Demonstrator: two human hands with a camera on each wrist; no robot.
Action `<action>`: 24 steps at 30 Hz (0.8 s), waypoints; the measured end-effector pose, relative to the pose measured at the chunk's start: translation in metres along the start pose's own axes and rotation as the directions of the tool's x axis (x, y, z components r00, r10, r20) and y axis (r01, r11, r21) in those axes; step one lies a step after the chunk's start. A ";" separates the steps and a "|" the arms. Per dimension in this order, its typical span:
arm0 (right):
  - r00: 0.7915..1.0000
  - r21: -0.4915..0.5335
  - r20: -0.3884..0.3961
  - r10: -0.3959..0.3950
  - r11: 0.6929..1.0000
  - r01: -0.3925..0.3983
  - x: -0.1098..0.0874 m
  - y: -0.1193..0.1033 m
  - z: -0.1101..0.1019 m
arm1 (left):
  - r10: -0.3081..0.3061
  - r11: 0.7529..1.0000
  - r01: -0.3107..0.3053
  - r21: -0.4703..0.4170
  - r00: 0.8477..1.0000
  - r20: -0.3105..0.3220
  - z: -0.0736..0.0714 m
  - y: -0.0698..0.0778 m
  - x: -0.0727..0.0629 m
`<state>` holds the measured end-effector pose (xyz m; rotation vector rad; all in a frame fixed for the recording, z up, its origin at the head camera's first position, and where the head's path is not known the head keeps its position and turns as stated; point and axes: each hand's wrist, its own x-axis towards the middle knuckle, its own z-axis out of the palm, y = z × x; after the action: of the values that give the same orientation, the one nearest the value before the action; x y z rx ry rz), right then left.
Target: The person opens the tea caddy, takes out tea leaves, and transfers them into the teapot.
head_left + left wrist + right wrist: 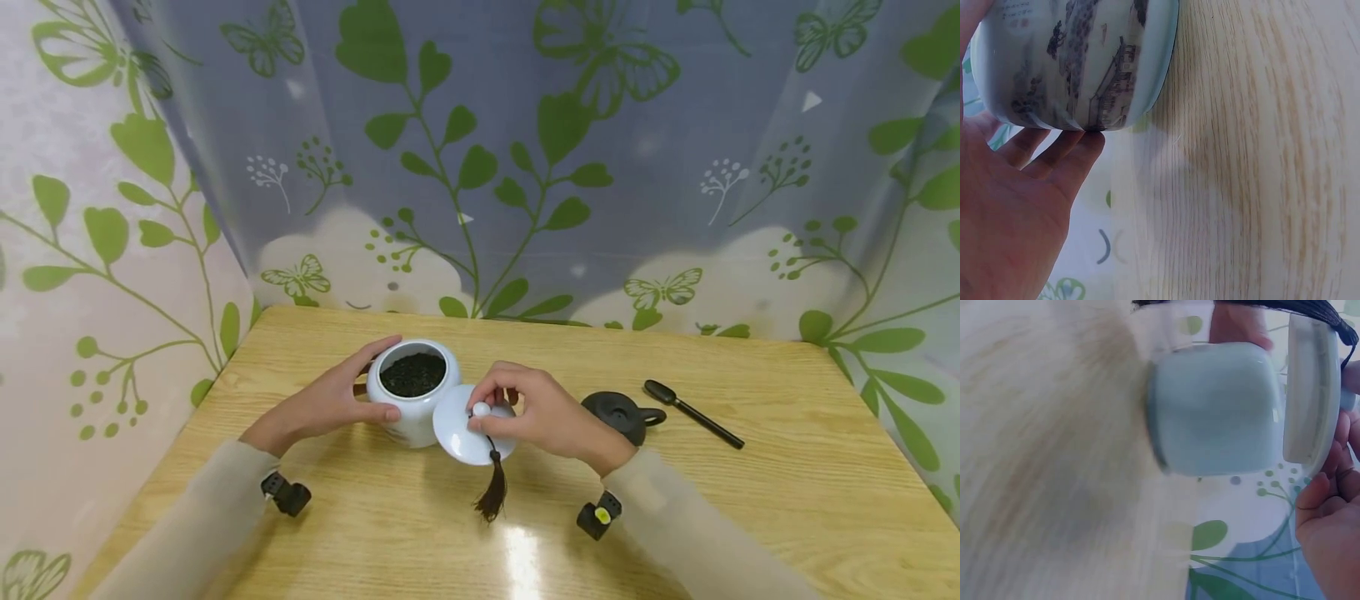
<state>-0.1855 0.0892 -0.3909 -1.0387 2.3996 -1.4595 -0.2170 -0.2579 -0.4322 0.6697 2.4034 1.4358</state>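
A white porcelain jar (408, 421) stands on the table, its mouth uncovered, with dark tea leaves (412, 375) inside. My left hand (337, 400) grips the jar around its left side, thumb in front and fingers behind. In the left wrist view the jar (1066, 62) shows a painted landscape with a building. My right hand (525, 412) pinches the knob of the white lid (453, 425) between thumb and fingers. The lid is held up beside the jar's right front, overlapping it in the head view. A dark brown tassel (492, 492) hangs from the knob.
Behind the right wrist sits a small black teapot (618, 415), partly hidden by the forearm. Right of it a black scoop (693, 414) lies at an angle. A patterned curtain (480, 167) rises along the table's back edge (540, 323).
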 end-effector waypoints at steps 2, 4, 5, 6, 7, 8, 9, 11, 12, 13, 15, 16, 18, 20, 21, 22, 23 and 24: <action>1.000 0.002 -0.010 -0.013 1.000 0.013 0.002 -0.003 -0.003 | 0.003 1.000 -0.003 -0.005 1.000 0.001 0.000 0.000 0.000; 1.000 -0.002 -0.022 -0.021 1.000 0.021 0.004 -0.006 -0.006 | 0.005 1.000 -0.005 -0.010 1.000 0.002 0.000 0.000 0.000; 0.999 -0.005 -0.026 -0.025 1.000 0.025 0.005 -0.007 -0.007 | 0.003 1.000 -0.003 -0.013 1.000 0.003 0.001 0.000 0.000; 0.999 -0.008 -0.032 -0.028 1.000 0.028 0.007 -0.008 -0.008 | 0.002 1.000 -0.002 -0.015 1.000 0.003 0.001 0.001 0.000; 0.999 -0.007 -0.036 -0.029 1.000 0.029 0.008 -0.010 -0.008 | 0.001 1.000 -0.001 -0.019 1.000 0.004 0.001 0.001 0.000; 0.999 -0.006 -0.039 -0.030 1.000 0.030 0.010 -0.012 -0.009 | -0.002 1.000 0.002 -0.022 1.000 0.005 0.001 0.001 -0.001; 0.999 -0.006 -0.041 -0.032 0.999 0.031 0.012 -0.013 -0.009 | -0.004 1.000 0.004 -0.026 1.000 0.005 0.002 0.002 -0.001; 0.998 -0.008 -0.044 -0.034 0.999 0.033 0.016 -0.015 -0.009 | -0.011 1.000 0.011 -0.027 1.000 0.007 0.002 0.002 -0.001; 0.998 -0.008 -0.047 -0.036 0.999 0.036 0.018 -0.017 -0.009 | -0.013 1.000 0.014 -0.027 1.000 0.007 0.003 0.003 -0.001; 0.998 -0.009 -0.050 -0.038 0.999 0.038 0.021 -0.018 -0.009 | -0.016 1.000 0.016 -0.026 1.000 0.007 0.003 0.003 -0.001; 0.998 -0.017 -0.057 -0.042 0.999 0.041 0.026 -0.019 -0.008 | -0.022 1.000 0.022 -0.021 1.000 0.010 0.003 0.003 -0.002; 0.997 -0.019 -0.062 -0.044 0.999 0.043 0.029 -0.020 -0.007 | -0.027 0.999 0.027 -0.019 1.000 0.012 0.003 0.003 -0.002; 0.996 -0.025 -0.072 -0.045 0.999 0.043 0.035 -0.020 -0.005 | -0.035 0.999 0.035 -0.015 0.999 0.015 0.003 0.004 -0.002; 0.996 -0.037 -0.079 -0.042 0.999 0.040 0.042 -0.020 -0.002 | -0.041 0.999 0.041 -0.016 0.999 0.016 0.002 0.004 -0.002; 0.996 -0.040 -0.080 -0.044 0.998 0.041 0.046 -0.020 -0.001 | -0.043 0.999 0.044 -0.017 0.999 0.016 0.002 0.004 -0.003; 0.996 -0.043 -0.080 -0.043 0.998 0.040 0.049 -0.019 0.001 | -0.044 0.999 0.045 -0.014 0.999 0.015 0.001 0.004 -0.003; 0.996 -0.050 -0.080 -0.041 0.998 0.037 0.052 -0.019 0.002 | -0.044 0.999 0.044 -0.015 0.999 0.017 0.001 0.004 -0.003; 0.996 -0.056 -0.082 -0.041 0.998 0.036 0.055 -0.019 0.003 | -0.044 0.999 0.044 -0.014 0.999 0.019 0.000 0.004 -0.003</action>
<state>-0.2159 0.0468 -0.3644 -1.0618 2.5035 -1.4864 -0.2130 -0.2574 -0.4288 0.6203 2.3760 1.4225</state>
